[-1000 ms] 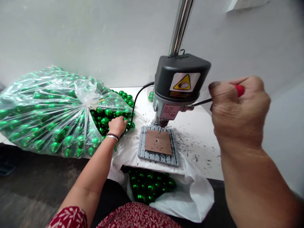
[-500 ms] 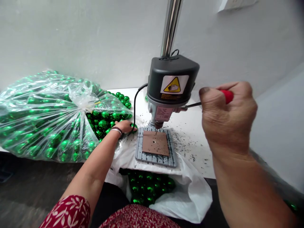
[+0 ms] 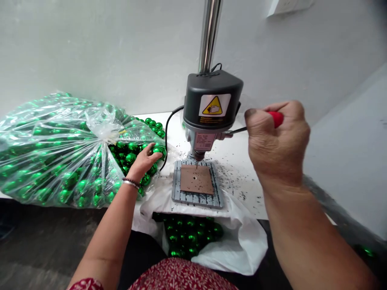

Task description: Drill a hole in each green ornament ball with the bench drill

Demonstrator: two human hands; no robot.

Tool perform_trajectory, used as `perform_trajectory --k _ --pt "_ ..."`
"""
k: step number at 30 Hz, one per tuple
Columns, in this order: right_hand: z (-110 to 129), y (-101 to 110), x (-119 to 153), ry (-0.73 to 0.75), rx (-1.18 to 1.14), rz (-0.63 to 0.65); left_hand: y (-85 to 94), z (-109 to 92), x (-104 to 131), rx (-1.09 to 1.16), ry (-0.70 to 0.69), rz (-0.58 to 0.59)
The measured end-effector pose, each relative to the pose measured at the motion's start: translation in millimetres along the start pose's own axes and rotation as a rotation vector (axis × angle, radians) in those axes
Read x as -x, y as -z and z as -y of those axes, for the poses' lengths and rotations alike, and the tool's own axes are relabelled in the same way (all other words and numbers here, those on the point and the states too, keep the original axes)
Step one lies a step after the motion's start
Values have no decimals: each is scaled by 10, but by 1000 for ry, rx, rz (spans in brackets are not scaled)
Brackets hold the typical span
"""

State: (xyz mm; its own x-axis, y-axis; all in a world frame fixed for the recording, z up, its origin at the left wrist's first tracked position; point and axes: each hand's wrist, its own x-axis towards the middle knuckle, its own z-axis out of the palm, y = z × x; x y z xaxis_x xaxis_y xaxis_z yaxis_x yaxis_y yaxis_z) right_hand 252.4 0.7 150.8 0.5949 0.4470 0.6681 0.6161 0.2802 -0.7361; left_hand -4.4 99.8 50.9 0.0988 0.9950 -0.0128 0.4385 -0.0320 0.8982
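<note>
My right hand is closed around the red knob of the feed lever on a small bench drill press. At the open mouth of the clear plastic bag, the thumb and fingers of my left hand curve around a shiny green ball. More green balls lie beside and under that hand. Beneath the drill bit, a brown square board with a small hole rests on the grey slotted base. The bit's tip is above the board, and no ball is under it.
The large clear bag of green balls fills the table's left side. Dark shavings are scattered over the white table. A black cord loops left of the drill. Below the table edge hangs an open white bag holding green balls.
My left hand has moved left, away from the drill base to the balls at the bag's mouth. My right hand stays on the lever knob. The view has shifted slightly.
</note>
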Motion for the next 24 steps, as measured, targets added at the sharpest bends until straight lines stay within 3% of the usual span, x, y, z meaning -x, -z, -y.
perform_trajectory --k 4,7,13,17,24 --pt "-11 1 10 -1 -12 -5 -208 61 291 496 124 309" --pt "19 12 11 -22 -23 2 -439 120 385 496 126 428" --pt "87 33 9 -71 -12 48 -735 179 247 24 -124 364" --pt "105 43 7 -98 -2 61 -830 208 173 -41 -153 377" --pt "40 55 17 -21 21 86 -955 248 160 -52 -131 339"
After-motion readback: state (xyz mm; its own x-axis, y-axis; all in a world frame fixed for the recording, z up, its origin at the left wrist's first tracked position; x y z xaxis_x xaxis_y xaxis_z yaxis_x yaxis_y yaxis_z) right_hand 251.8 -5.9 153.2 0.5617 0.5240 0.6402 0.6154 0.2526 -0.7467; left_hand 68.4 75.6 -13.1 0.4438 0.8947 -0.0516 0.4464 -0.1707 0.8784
